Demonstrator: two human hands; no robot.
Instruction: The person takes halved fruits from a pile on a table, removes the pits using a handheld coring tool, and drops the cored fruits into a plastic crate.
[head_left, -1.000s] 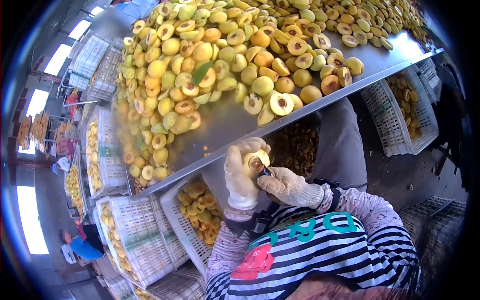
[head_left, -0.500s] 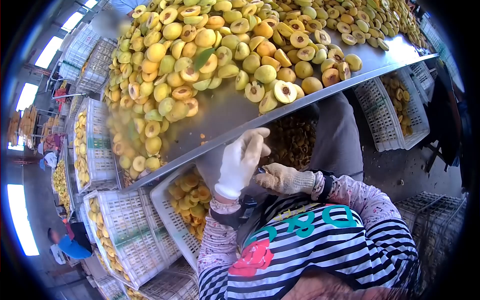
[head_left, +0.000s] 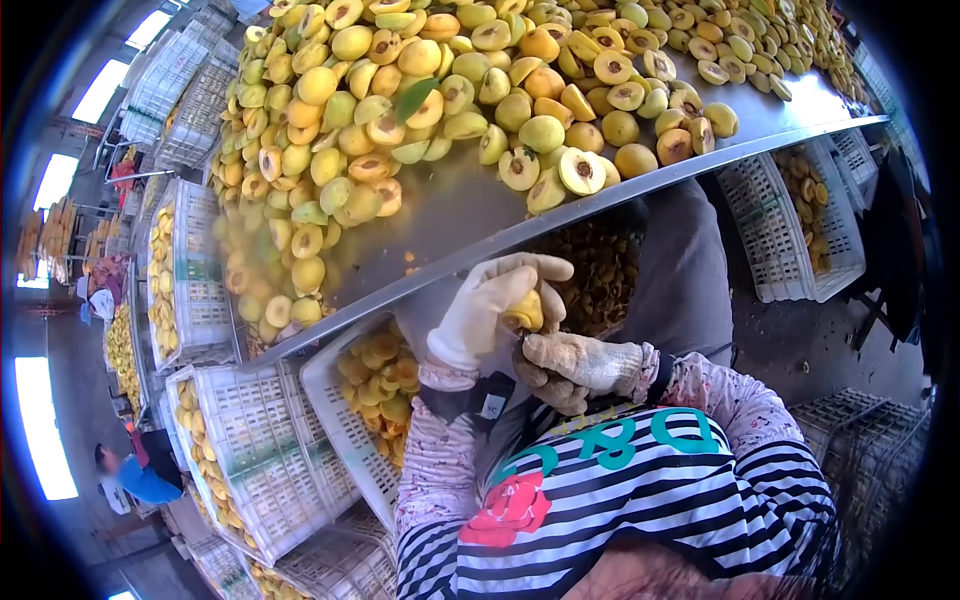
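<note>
2 gloved hands work below the table edge [head_left: 640, 180]. The left hand [head_left: 490, 305] curls around 1 yellow peach half [head_left: 524, 312]. The right hand [head_left: 570, 365] sits just under it, fist closed; what it grips is hidden. 1 crate [head_left: 345, 425] of halves stands nearby.

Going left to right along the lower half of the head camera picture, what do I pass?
Person in blue → white crates of peach halves → left hand holding a peach half → right hand → empty crates.
</note>
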